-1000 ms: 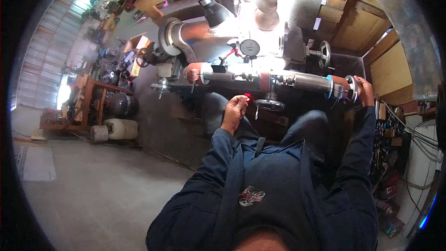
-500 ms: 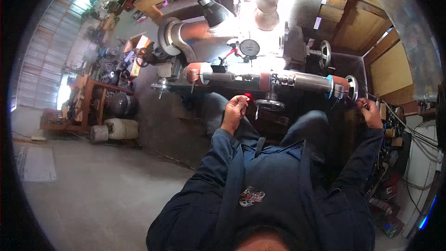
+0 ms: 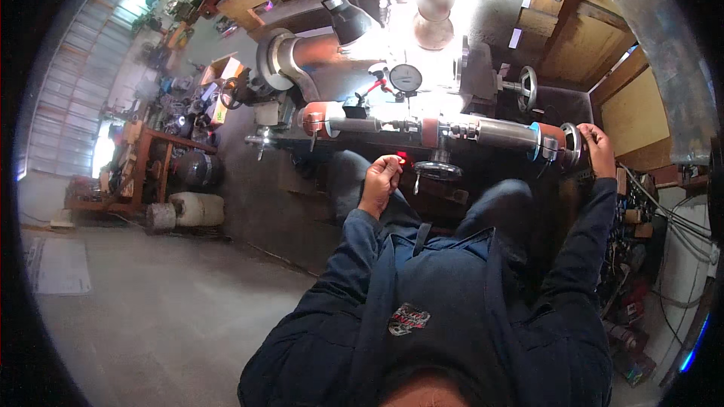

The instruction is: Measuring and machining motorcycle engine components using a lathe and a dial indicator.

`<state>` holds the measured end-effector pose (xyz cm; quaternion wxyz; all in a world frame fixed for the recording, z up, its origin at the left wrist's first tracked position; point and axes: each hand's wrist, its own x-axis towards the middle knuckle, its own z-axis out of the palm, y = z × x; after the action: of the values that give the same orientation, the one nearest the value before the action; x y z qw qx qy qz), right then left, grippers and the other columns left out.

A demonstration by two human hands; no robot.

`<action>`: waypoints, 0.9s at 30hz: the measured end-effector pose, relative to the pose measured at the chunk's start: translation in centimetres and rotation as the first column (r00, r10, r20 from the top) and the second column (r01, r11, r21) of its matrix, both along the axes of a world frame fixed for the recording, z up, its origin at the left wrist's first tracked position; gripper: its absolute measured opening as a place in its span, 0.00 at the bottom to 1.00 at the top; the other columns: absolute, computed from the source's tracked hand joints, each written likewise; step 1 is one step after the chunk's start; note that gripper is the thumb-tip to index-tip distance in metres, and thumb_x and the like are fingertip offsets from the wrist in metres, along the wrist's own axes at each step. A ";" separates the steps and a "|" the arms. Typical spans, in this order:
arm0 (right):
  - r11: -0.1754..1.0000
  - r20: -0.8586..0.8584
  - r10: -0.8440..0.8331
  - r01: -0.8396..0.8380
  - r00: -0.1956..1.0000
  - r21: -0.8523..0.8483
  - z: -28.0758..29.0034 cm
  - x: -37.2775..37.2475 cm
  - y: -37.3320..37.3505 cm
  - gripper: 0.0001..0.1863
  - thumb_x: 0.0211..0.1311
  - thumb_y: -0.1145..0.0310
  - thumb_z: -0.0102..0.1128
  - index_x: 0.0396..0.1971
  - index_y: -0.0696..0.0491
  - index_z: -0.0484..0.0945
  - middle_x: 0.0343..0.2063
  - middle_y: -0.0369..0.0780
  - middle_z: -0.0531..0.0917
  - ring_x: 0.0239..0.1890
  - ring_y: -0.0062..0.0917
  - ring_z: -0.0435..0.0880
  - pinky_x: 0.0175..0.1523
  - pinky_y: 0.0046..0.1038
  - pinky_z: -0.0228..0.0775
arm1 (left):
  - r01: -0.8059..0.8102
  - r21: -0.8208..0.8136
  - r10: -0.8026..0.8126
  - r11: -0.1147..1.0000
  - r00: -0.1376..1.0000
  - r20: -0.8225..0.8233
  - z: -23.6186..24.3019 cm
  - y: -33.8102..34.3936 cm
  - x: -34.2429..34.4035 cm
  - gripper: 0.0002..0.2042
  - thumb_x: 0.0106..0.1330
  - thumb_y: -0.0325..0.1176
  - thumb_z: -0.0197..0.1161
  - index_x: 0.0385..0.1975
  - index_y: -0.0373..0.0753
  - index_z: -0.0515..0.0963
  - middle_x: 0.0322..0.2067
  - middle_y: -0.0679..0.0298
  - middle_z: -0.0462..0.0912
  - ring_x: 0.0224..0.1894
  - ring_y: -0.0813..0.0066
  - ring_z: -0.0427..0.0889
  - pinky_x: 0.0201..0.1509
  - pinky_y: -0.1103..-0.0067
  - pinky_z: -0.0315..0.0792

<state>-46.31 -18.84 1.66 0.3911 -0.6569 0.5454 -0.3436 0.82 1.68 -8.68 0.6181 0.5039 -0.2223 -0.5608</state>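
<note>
My right hand (image 3: 598, 152) is at the far right end of the machine, its fingers closed on the rim of a metal handwheel (image 3: 575, 152). Left of centre, my left hand (image 3: 382, 181) is raised with thumb and fingers pinched together; anything between them is too small to make out. A small red glow (image 3: 403, 157) shows just beside its fingertips. The second handwheel (image 3: 438, 171), fitted with a crank handle, lies to the right of that hand and apart from it. Above the metal shaft (image 3: 507, 135) a round dial gauge (image 3: 405, 79) stands on a red-armed holder.
A black lamp (image 3: 350, 18) lights the machine bed. Another handwheel (image 3: 528, 89) sits farther back on the right. To the left are a wooden rack (image 3: 139, 169), a dark tank (image 3: 200, 169) and a pale container (image 3: 197, 209). Cables (image 3: 664, 215) hang at the right.
My right hand has moved up and slightly left, from the handwheel's near side to higher on its rim. My left hand has stayed in place.
</note>
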 end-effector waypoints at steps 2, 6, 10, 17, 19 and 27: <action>1.000 -0.012 0.014 -0.014 1.000 0.008 -1.2 -0.8 -0.9 0.16 0.69 0.57 0.55 0.37 0.57 0.80 0.29 0.28 0.79 0.28 0.11 0.68 0.36 0.17 0.62 | 0.037 -0.019 -0.038 0.999 0.999 -0.011 -0.5 0.1 0.3 0.10 0.70 0.39 0.57 0.39 0.39 0.77 0.24 0.71 0.75 0.18 0.88 0.65 0.18 0.90 0.57; 0.996 -0.092 -0.009 0.017 0.996 0.083 -2.2 -0.9 -1.8 0.18 0.69 0.56 0.54 0.38 0.58 0.80 0.27 0.29 0.78 0.27 0.12 0.69 0.35 0.17 0.62 | 0.037 -0.014 -0.037 0.999 0.999 0.013 -0.2 0.1 0.2 0.10 0.71 0.39 0.56 0.39 0.39 0.77 0.24 0.71 0.75 0.18 0.88 0.65 0.18 0.89 0.57; 0.994 0.015 -0.002 0.000 1.000 0.113 -4.5 -1.2 -2.7 0.17 0.70 0.57 0.53 0.38 0.58 0.80 0.28 0.30 0.80 0.30 0.13 0.72 0.38 0.18 0.65 | 0.035 -0.007 -0.035 0.999 0.999 0.009 -0.1 0.1 0.2 0.10 0.71 0.40 0.56 0.38 0.39 0.77 0.23 0.71 0.75 0.18 0.88 0.65 0.18 0.89 0.57; 0.983 0.065 0.134 -0.141 0.989 0.119 -8.9 -4.1 -3.9 0.15 0.68 0.62 0.53 0.40 0.59 0.80 0.32 0.32 0.82 0.37 0.15 0.76 0.43 0.22 0.68 | 0.008 -0.035 -0.009 0.999 1.000 -0.007 -0.2 -0.1 -0.1 0.09 0.70 0.37 0.58 0.36 0.38 0.77 0.23 0.71 0.76 0.15 0.90 0.63 0.15 0.89 0.53; 0.980 0.051 0.155 -0.160 0.987 0.119 -9.5 -4.2 -3.8 0.15 0.67 0.62 0.54 0.40 0.59 0.80 0.32 0.32 0.82 0.37 0.15 0.76 0.44 0.21 0.68 | 0.013 -0.039 -0.013 0.999 1.000 -0.008 -0.4 -0.2 -0.1 0.09 0.70 0.37 0.58 0.37 0.38 0.77 0.23 0.71 0.76 0.15 0.90 0.63 0.15 0.89 0.53; 0.966 -0.045 0.179 -0.167 0.983 0.199 -12.6 -8.5 0.9 0.12 0.65 0.64 0.53 0.39 0.55 0.81 0.23 0.31 0.77 0.24 0.17 0.71 0.29 0.23 0.62 | 0.052 0.009 -0.052 0.999 0.999 0.011 0.1 -0.4 -0.3 0.11 0.69 0.41 0.58 0.38 0.40 0.77 0.23 0.71 0.74 0.17 0.87 0.64 0.18 0.88 0.57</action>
<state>-54.81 -17.99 -10.93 0.4647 -0.6710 0.5289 -0.2328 0.50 1.26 -8.54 0.6000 0.5038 -0.2361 -0.5748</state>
